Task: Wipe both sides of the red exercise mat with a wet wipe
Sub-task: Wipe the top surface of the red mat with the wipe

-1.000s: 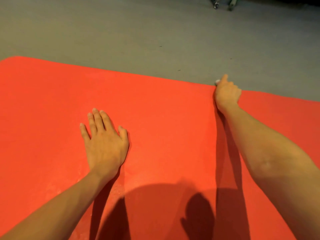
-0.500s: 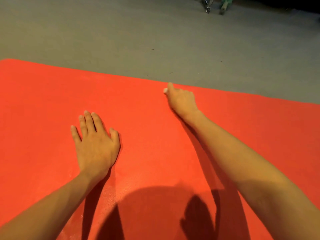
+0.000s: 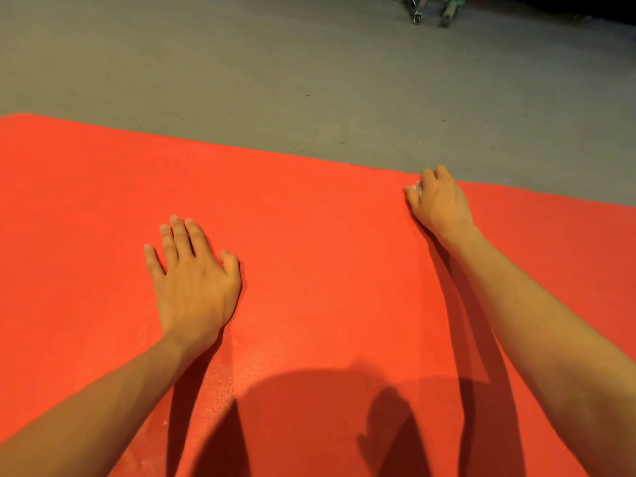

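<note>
The red exercise mat (image 3: 327, 256) is lying flat on the grey floor (image 3: 275, 74). You are pressing your left hand (image 3: 194, 287) flat on it, fingers straight and slightly spread, likely anchoring the mat against sliding. To the right, your right hand (image 3: 438, 206) is gripping the bunched wet wipe (image 3: 415, 188) with curled fingers at the far edge, probably wiping along that border. No brand, label or writing is showing.
</note>
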